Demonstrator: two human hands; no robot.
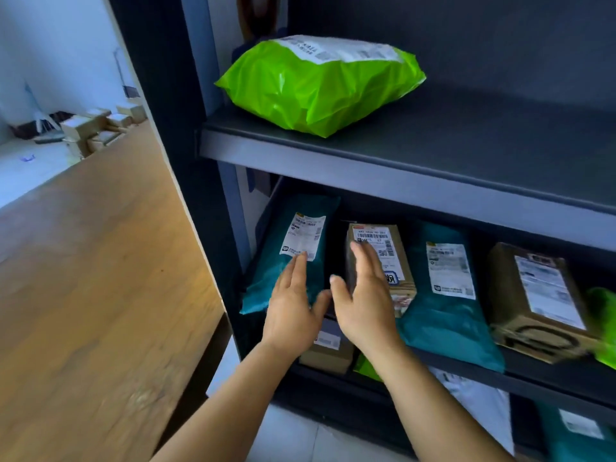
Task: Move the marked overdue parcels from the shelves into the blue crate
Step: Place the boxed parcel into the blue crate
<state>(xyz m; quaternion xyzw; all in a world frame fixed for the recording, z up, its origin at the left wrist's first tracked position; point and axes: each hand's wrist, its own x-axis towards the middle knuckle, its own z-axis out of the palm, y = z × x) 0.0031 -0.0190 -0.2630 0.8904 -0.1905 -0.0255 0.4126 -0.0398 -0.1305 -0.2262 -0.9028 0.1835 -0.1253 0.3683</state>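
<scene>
A dark shelving unit (366,168) fills the right of the view. On its upper shelf lies a bright green poly bag (316,91) with a white label. The middle shelf holds a teal bag (293,248) at the left, a small brown carton (390,258), a second teal bag (446,295) and a larger brown box (536,301). My left hand (293,311) reaches in with straight fingers that touch the left teal bag. My right hand (363,301) has straight fingers against the left side of the small brown carton. No blue crate is in view.
A wooden tabletop (93,278) runs along the left, close to the shelf's post. On the lower shelf sit a small box (328,351), a white parcel (473,398) and a teal parcel (580,431). A green bag's edge (603,325) shows at far right. Cartons (96,125) stand on the far floor.
</scene>
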